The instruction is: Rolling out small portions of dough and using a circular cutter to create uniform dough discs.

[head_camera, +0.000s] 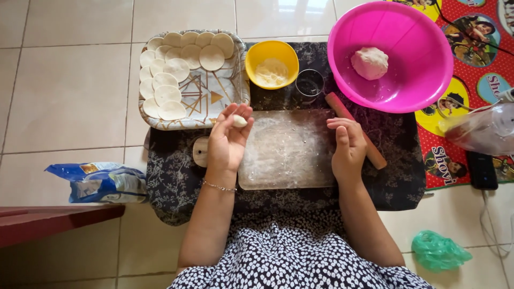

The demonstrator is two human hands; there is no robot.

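My left hand [227, 140] is palm up over the left end of the floured board [289, 150], with a small piece of dough [239, 121] held at its fingertips. My right hand [348, 147] rests with curled fingers on the board's right edge, touching the wooden rolling pin [375, 155] that lies slanted there. A patterned tray [214, 99] at the back left carries several flat round dough discs [168, 94]. In the pink bowl [412, 85] at the back right sits a ball of dough [370, 62].
A yellow bowl of flour [271, 65] and a round metal cutter [309, 84] stand behind the board on a dark floral cloth [171, 182]. A blue flour bag [99, 182] lies left, a green plastic bag [439, 250] right, a clear bottle [482, 128] far right.
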